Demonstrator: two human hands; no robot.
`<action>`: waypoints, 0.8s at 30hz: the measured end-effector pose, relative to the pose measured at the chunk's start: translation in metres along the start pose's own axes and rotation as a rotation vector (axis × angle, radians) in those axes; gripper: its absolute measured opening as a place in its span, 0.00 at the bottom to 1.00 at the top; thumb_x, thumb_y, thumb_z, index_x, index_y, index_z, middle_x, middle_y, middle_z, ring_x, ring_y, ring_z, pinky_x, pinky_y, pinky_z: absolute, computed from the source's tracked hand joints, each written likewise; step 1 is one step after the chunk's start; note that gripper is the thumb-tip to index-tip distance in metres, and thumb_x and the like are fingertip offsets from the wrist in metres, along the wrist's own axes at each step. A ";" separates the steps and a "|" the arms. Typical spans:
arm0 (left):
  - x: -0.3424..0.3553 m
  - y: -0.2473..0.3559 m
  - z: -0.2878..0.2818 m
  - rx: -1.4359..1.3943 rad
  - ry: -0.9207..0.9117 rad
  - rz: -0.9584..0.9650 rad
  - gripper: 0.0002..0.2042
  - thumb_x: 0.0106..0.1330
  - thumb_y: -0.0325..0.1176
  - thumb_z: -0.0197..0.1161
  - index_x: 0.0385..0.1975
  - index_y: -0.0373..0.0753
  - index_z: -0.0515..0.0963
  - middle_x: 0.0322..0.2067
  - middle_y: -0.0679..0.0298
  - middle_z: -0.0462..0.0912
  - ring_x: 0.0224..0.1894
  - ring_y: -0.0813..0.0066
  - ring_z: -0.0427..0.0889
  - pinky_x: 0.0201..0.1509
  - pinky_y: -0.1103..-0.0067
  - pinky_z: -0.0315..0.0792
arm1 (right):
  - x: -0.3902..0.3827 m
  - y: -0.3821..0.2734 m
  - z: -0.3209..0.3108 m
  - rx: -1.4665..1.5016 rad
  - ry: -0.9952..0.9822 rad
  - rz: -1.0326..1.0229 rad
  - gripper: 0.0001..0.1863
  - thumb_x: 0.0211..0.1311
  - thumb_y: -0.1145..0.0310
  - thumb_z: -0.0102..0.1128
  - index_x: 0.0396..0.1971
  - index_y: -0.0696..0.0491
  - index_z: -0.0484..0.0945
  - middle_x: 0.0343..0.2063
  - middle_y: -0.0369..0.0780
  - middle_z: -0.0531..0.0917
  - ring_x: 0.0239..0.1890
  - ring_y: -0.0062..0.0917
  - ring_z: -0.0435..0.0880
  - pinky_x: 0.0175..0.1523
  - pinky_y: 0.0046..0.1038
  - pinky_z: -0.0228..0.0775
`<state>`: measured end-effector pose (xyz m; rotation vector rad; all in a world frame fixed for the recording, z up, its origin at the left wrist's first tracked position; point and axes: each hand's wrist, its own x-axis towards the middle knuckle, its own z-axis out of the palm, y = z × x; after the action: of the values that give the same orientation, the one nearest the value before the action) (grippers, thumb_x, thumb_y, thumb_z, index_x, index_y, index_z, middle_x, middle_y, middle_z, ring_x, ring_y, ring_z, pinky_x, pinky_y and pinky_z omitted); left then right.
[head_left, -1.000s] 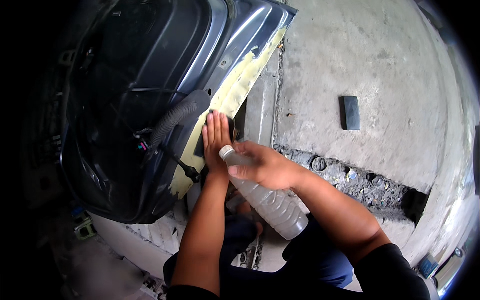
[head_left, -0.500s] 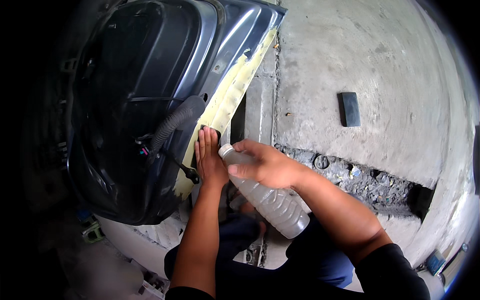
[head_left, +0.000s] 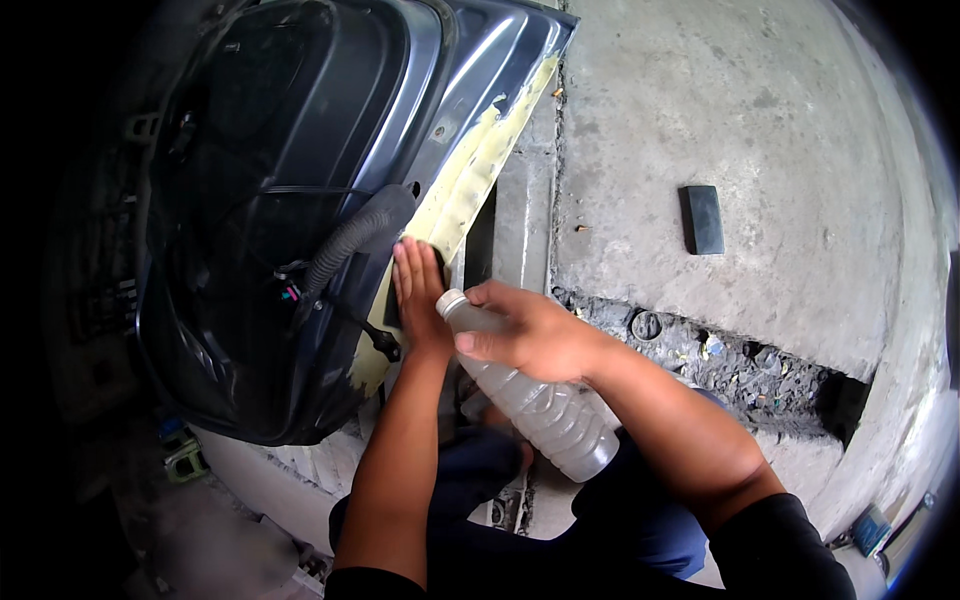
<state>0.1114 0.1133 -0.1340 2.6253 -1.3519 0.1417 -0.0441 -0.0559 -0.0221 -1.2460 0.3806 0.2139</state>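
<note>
head view: one head-worn fisheye camera | faces steeply down from above the person's lap | close range, forearms enter from the lower edge | dark blue metal car door [head_left: 300, 200] fills left, grey concrete floor [head_left: 760, 120] right | edges bend toward the dark rim

1. Plastic bottle [head_left: 540, 400]: clear, ribbed body, filled with cloudy greyish liquid; white cap on. Lies tilted, cap toward 11 o'clock, base toward 5 o'clock, just below picture centre. Gripped near the neck by the right hand [head_left: 530, 335], whose fingers wrap over its shoulder.

2. Car door panel [head_left: 300, 200]: dark blue-grey metal, stripped, with a black ribbed wiring sleeve on its inner face. Occupies the 9 to 12 o'clock area. Its edge carries a pale yellow filler strip [head_left: 465, 195], uneven and patchy, running from 1 o'clock down toward centre. The left hand [head_left: 420, 295] lies flat on the strip's lower part.
</note>
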 end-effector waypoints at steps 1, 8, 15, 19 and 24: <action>0.016 0.003 0.002 0.009 0.006 0.046 0.35 0.59 0.36 0.55 0.69 0.32 0.57 0.71 0.48 0.54 0.75 0.54 0.48 0.77 0.60 0.44 | 0.002 0.002 0.004 0.002 -0.002 -0.020 0.35 0.59 0.50 0.69 0.58 0.60 0.70 0.41 0.48 0.82 0.44 0.30 0.80 0.50 0.29 0.71; -0.010 0.002 -0.006 -0.047 -0.053 -0.104 0.31 0.69 0.42 0.52 0.70 0.35 0.57 0.72 0.51 0.54 0.76 0.55 0.49 0.76 0.61 0.43 | 0.002 -0.003 -0.004 0.011 -0.001 0.025 0.35 0.59 0.51 0.68 0.58 0.60 0.70 0.41 0.48 0.82 0.45 0.30 0.80 0.52 0.29 0.70; 0.047 0.026 0.015 -0.011 0.010 -0.007 0.35 0.59 0.38 0.53 0.69 0.33 0.58 0.72 0.50 0.54 0.76 0.54 0.48 0.77 0.59 0.40 | 0.007 0.002 0.007 0.001 0.007 -0.045 0.34 0.59 0.52 0.68 0.57 0.60 0.70 0.45 0.48 0.82 0.49 0.32 0.80 0.55 0.30 0.70; 0.023 0.016 0.021 0.327 0.000 0.062 0.34 0.66 0.45 0.47 0.70 0.34 0.55 0.73 0.54 0.52 0.76 0.60 0.47 0.77 0.61 0.40 | 0.009 -0.009 0.004 0.046 0.003 -0.027 0.33 0.59 0.54 0.69 0.56 0.61 0.70 0.46 0.48 0.81 0.50 0.32 0.80 0.55 0.30 0.69; -0.001 0.019 0.017 0.359 -0.051 -0.010 0.33 0.70 0.48 0.43 0.71 0.35 0.54 0.74 0.54 0.50 0.77 0.58 0.45 0.77 0.61 0.42 | 0.002 -0.017 -0.001 0.080 0.014 0.039 0.33 0.60 0.54 0.68 0.56 0.62 0.70 0.46 0.48 0.81 0.50 0.31 0.80 0.55 0.30 0.69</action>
<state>0.0955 0.0999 -0.1490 2.9435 -1.4466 0.3485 -0.0363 -0.0623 -0.0078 -1.1626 0.4224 0.2216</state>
